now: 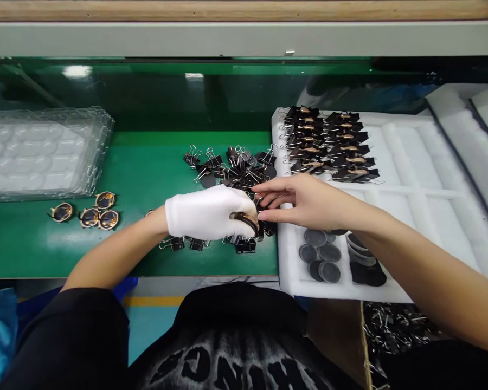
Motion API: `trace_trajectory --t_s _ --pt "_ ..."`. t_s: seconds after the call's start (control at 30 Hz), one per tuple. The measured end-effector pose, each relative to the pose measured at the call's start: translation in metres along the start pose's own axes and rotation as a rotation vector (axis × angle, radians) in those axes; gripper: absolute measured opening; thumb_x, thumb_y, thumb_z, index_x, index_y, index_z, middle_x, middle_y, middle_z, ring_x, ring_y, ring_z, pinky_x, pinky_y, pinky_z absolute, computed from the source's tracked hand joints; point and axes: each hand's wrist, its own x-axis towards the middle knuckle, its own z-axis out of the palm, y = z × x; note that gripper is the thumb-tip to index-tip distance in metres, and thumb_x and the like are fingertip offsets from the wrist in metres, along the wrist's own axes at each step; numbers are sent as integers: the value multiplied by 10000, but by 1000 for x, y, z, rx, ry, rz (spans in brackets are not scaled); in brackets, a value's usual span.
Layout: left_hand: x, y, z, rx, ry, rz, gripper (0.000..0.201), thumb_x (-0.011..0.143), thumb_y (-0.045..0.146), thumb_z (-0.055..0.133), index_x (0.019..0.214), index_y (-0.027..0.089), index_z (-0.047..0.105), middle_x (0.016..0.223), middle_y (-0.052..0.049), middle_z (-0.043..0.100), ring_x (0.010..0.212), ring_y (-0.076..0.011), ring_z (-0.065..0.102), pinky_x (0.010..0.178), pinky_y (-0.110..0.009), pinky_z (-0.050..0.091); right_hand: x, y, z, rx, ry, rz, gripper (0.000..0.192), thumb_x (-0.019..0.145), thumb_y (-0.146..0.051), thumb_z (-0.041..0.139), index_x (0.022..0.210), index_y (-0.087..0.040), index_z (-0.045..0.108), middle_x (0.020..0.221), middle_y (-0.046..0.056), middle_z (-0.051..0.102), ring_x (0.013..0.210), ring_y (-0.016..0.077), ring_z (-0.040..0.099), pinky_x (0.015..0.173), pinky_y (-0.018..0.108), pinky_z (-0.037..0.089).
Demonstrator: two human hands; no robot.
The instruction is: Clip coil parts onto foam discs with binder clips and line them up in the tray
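Note:
My left hand [213,214], in a white glove, is closed round a round, gold-rimmed dark piece [247,221], held on edge; its face is mostly hidden. My bare right hand [296,200] is just to the right, fingers curved and apart, its thumb tip close to the piece; whether it touches cannot be made out. Below and behind both hands lies a heap of black binder clips [244,170] with silver wire handles. Dark flat discs [207,180] lie among them. Similar gold-rimmed round pieces [108,219] with dark amber-patterned faces lie at the left.
A white foam tray [394,189] at the right holds two rows of clipped gold-edged pieces [309,138] and several grey discs [329,252]. Stacked clear plastic trays [36,154] stand at the far left. Below right, a box of binder clips [402,325] sits beneath the green table [154,157].

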Motion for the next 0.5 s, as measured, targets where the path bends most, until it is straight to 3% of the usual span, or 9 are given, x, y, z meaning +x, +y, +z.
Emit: trace_trajectory --t_s 0.13,0.27,0.4,0.5 --pt "-2 4 -2 24 -24 -54 157 971 303 675 1026 185 763 1022 -49 734 955 -176 679 835 -268 488 -2 3 4 -45 -21 -53 448 857 -428 808 1260 -234 779 1064 52 821 951 252 800 898 386 683" --pt "-9 14 -15 61 103 -122 206 1019 351 563 1067 195 688 1144 -60 733 995 -188 695 857 -292 497 -11 10 9 32 236 -153 386 922 -395 757 1275 -239 765 1166 62 797 1040 247 782 988 404 660" --pt "-13 19 -26 -22 143 -374 250 1029 441 505 1101 225 610 894 0 746 707 -155 682 651 -271 466 -17 21 13 300 428 -59 363 882 -404 824 1198 -229 792 1140 73 806 1009 256 793 1002 451 664" --pt "-8 17 -24 -71 157 -415 222 970 431 594 1033 220 612 764 34 701 637 -133 644 618 -251 446 -16 28 19 436 491 -4 377 839 -464 872 1127 -228 813 1077 71 814 923 246 802 959 477 684"
